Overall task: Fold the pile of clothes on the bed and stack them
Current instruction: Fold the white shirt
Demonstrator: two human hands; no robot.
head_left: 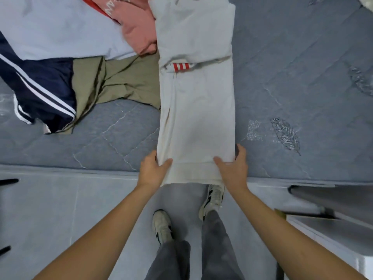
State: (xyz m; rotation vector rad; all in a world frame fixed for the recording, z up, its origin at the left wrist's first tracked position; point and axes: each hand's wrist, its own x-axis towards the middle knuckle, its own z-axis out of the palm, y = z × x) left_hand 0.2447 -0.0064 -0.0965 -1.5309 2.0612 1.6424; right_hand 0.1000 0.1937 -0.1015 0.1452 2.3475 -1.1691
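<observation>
A cream-white garment (196,110), folded into a long narrow strip with a small red-striped patch showing near its middle, lies across the grey quilted bed (292,83) and hangs over the near edge. My left hand (154,167) pinches its near left corner, thumb on top. My right hand (232,165) grips the near right corner the same way. To the left lie unfolded clothes: a pale blue top (60,27), a pink garment (137,31), an olive piece (121,83) and navy trousers with white stripes (40,87).
The bed's near edge (80,168) runs across the middle of the view. Below it are a pale tiled floor (60,209) and my legs and sneakers. A white cabinet or box (333,235) stands at the lower right.
</observation>
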